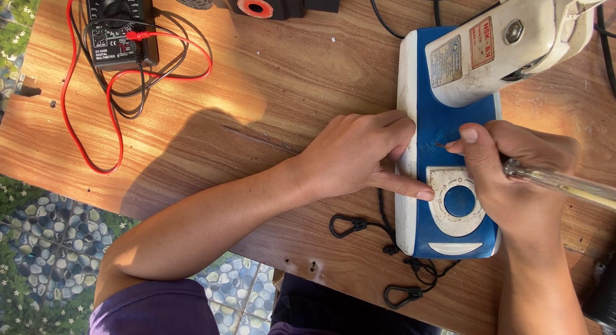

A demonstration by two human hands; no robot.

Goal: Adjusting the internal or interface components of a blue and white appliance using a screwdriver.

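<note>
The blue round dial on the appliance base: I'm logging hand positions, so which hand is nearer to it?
Right. The right hand, gripping a screwdriver, lies against the blue round dial. The left hand rests on the base's white edge, its forefinger tip just left of the dial's ring.

Appliance base [443, 126]: blue and white, flat on the table [269, 104] near its right edge.
Screwdriver [564, 184]: clear handle, tip on the blue face.

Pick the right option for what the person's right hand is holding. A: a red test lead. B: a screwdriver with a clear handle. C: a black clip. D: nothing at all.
B: the right hand grips a screwdriver with a clear handle, its thin tip pointed at the blue and white appliance, while the left hand presses on that appliance's edge.
</note>
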